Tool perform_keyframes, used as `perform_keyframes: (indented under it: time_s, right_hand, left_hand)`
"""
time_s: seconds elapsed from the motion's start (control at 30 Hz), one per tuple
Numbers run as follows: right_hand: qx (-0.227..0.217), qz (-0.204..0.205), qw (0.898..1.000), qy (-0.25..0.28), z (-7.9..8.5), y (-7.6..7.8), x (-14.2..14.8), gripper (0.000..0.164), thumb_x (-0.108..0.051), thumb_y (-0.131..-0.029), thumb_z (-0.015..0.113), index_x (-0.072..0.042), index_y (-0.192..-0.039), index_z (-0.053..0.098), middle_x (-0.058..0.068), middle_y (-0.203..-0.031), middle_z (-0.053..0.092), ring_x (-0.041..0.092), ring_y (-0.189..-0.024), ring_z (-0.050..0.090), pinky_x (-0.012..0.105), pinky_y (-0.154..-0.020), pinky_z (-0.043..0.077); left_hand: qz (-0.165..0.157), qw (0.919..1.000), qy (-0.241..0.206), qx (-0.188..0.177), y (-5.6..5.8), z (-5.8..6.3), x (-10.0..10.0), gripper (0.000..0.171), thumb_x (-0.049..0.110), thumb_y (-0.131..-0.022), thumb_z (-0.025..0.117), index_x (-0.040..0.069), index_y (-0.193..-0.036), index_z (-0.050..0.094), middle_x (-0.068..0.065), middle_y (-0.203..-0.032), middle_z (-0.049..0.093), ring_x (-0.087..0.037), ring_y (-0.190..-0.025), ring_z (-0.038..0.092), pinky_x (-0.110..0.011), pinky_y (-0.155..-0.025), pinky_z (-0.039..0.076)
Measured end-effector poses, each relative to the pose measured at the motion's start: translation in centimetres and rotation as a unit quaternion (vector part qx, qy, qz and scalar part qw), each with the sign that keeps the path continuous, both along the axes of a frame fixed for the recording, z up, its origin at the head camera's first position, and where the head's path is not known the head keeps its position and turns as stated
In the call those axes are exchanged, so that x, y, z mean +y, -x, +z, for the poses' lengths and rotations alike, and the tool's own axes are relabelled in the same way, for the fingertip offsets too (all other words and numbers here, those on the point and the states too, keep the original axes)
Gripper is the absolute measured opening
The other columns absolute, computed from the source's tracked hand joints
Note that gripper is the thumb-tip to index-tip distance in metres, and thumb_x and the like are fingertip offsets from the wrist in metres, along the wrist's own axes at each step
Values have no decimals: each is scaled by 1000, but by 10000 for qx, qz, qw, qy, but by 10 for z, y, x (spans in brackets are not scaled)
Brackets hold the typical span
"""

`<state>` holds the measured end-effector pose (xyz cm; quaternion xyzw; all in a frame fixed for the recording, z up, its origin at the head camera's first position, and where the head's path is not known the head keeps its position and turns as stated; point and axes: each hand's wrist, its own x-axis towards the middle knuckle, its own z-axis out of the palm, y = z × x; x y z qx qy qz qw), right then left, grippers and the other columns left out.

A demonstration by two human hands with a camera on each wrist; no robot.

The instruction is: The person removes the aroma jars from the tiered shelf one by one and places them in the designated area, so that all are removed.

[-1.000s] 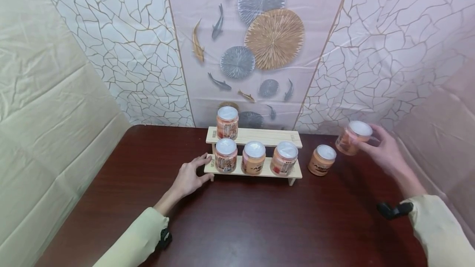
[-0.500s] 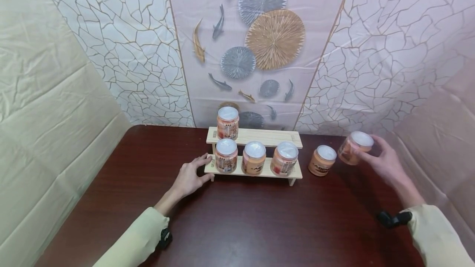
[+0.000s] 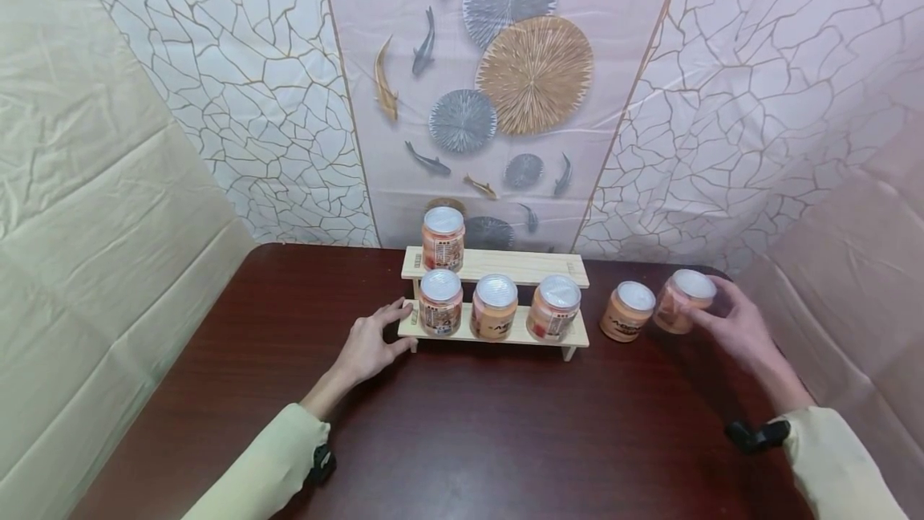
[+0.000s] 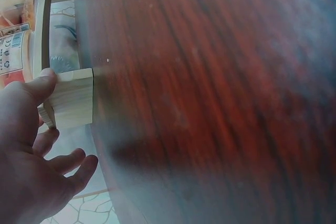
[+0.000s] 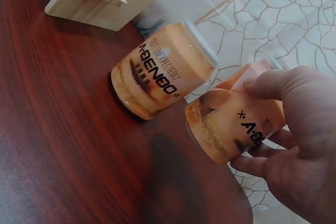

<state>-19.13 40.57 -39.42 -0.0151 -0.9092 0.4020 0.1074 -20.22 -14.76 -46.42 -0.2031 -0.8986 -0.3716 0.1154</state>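
Note:
My right hand grips a jar with an orange label and a white lid, thumb on one side and fingers on the other. In the right wrist view that jar is tilted, close beside a second jar of the same kind standing on the table. My left hand pinches the left end of the two-step wooden display rack; its thumb lies along the lower step's edge. Three jars stand in a row on that lower step, the middle jar among them. Another jar stands at the left of the upper step.
The dark red wooden table stretches in front of the rack. Behind it hangs a patterned cloth with fish and round motifs. Plain cloth walls stand at the left and right sides.
My right hand has brought its jar downward and slightly left, closer to the jar standing beside the rack. My left hand has stayed on the rack's end.

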Motion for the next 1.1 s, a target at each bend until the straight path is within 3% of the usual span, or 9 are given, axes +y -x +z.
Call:
perform_keyframes:
  time_s: [0.23,0.5,0.8,0.87,0.93,1.0,1.1]
  right_hand:
    - [-42,32,10000,77,-9,1,-3,72,-15,-96,68,13,-149,28,42,-137,42,53,-122,44,9,-75,35]
    - [-38,25,10000,10,-18,-1,-6,71,-14,-95,69,13,-148,30,41,-136,43,50,-123,43,28,-91,38]
    - [-171,40,9998,73,-28,0,-8,73,-16,-95,70,13,-148,29,41,-139,40,50,-126,40,52,-98,38]
    - [-183,36,9998,78,-30,0,-8,73,-16,-95,70,13,-147,29,41,-139,40,51,-126,41,52,-97,39]
    - [-210,33,9997,111,-32,-1,-8,73,-15,-94,70,14,-147,28,41,-139,39,52,-125,41,44,-96,42]
    - [-208,34,9996,161,-34,-1,-7,72,-14,-94,70,14,-147,28,42,-138,40,52,-124,43,27,-89,44]
    - [-155,46,9995,276,-35,-1,-7,71,-10,-94,70,14,-146,29,42,-137,41,53,-122,45,9,-76,38]
  left_hand:
    - [41,10000,-9,-32,-1,1,0,59,17,-79,87,2,-132,65,-17,-140,56,-40,-127,53,-55,-99,45]
    - [16,10000,-29,-9,-1,0,0,60,16,-79,87,2,-133,64,-19,-140,56,-40,-128,52,-56,-98,45]
    - [70,10000,-52,1,-5,-2,0,58,15,-79,87,2,-132,66,-18,-139,57,-38,-127,54,-55,-97,47]
    - [91,9999,-45,1,-5,-2,0,58,15,-79,87,2,-131,66,-18,-139,57,-38,-126,54,-55,-97,47]
    - [101,9999,-16,-7,-5,-2,0,59,16,-79,87,2,-132,66,-18,-139,57,-38,-126,54,-55,-97,47]
    - [96,9999,-29,-18,-5,0,0,58,16,-79,87,2,-131,66,-18,-139,57,-38,-126,54,-55,-97,46]
    - [78,10000,-16,-5,-4,1,0,58,15,-79,87,2,-131,66,-18,-139,57,-39,-126,54,-55,-97,47]
